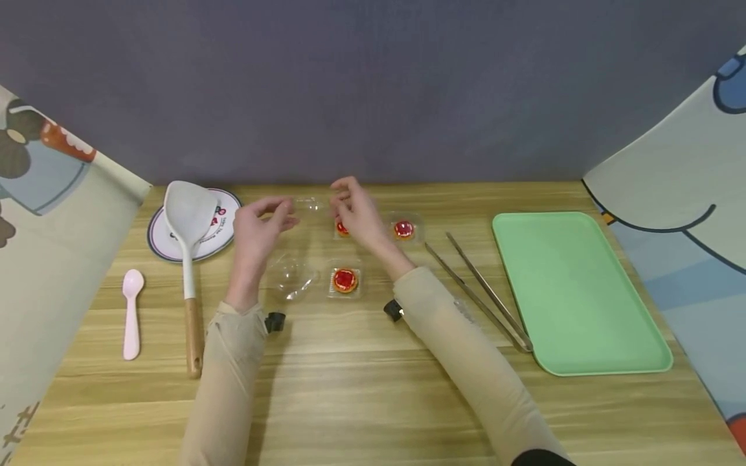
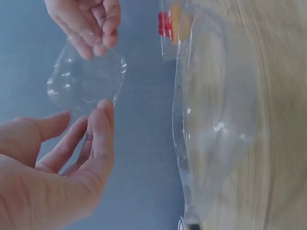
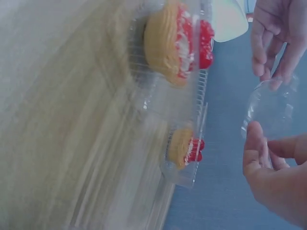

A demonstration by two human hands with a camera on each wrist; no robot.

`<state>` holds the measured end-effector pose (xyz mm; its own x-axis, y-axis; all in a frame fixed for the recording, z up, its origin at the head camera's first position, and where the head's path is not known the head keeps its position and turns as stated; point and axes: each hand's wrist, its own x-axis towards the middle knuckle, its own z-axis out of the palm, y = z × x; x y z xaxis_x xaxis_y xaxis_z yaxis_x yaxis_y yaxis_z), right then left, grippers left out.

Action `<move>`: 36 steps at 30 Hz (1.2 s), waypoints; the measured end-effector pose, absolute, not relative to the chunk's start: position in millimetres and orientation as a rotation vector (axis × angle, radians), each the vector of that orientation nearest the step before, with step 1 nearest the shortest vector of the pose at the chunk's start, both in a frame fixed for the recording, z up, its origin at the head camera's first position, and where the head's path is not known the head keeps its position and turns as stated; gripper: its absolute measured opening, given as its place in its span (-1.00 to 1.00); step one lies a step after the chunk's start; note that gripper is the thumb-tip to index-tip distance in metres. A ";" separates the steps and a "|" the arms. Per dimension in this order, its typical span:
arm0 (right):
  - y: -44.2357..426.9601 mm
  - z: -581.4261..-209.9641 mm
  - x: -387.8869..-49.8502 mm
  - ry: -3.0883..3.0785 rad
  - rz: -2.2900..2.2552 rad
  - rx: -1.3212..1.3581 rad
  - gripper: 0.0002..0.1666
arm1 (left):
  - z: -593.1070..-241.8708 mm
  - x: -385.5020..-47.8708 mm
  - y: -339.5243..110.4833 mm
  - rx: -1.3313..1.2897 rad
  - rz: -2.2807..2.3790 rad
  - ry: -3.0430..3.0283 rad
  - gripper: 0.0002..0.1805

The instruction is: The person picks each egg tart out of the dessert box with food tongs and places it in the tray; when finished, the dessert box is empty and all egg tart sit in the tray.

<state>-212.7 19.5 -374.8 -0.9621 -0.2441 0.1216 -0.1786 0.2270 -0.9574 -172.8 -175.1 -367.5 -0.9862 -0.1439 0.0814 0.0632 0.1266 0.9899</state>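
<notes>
Between both hands, above the back of the table, is a clear plastic lid (image 2: 86, 81), thin and domed. My left hand (image 1: 262, 226) holds one edge with its fingertips. On the opposite edge, the fingers of my right hand (image 1: 364, 217) grip it. Beneath the hands, another clear plastic dome (image 1: 291, 278) lies on the table. To its right, a small red-topped tart (image 1: 346, 280) sits in a clear tray. Farther back are a second tart (image 1: 403, 230) and a third tart (image 1: 342, 228), partly hidden by the right hand.
On the left lie a pink spoon (image 1: 132, 317) and a white spatula (image 1: 189, 213), its head resting on a plate (image 1: 224, 233). Metal tongs (image 1: 484, 291) lie right of the tarts, beside a green tray (image 1: 583, 291). A grey wall (image 1: 373, 90) rises behind the table.
</notes>
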 end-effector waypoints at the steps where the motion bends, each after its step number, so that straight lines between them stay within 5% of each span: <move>1: 18.7 -375.4 -212.8 2.427 -1.859 -0.428 -0.56 | -367.9 -172.1 -176.6 0.083 -1.991 -2.223 -0.71; 36: -6.5 -380.2 -203.8 2.656 -1.113 -0.493 -0.51 | -388.5 -163.4 -214.8 0.250 -1.596 -2.790 -0.55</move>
<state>-203.8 -6.5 -380.2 -0.9195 -0.3865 -0.0715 -0.2201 0.6571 -0.7210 -163.4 -214.8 -388.5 -0.9846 -0.0935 -0.1479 -0.1749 0.4988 0.8489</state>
